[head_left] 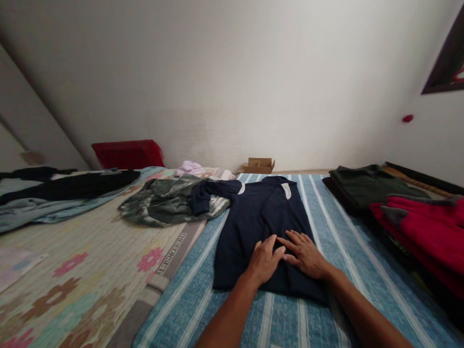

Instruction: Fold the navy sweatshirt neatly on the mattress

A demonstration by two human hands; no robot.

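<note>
A dark navy shirt (261,212) with white shoulder patches lies spread on a blue striped cloth (188,295). One sleeve stretches out to the left and overlaps a crumpled grey-green garment (163,200). My left hand (266,258) rests palm down on the lower part of the shirt, its fingers extended. Beside it, my right hand (304,253) also lies flat on the fabric with fingers spread. The fingertips of the two hands meet or nearly meet near the shirt's middle. Neither hand grips the fabric visibly.
Folded dark clothes (373,186) and a red garment (431,222) are stacked at the right. A flowered mat (119,261) covers the left side, with black clothing (72,186) beyond. A cardboard box (259,166) and a red case (128,153) stand by the wall.
</note>
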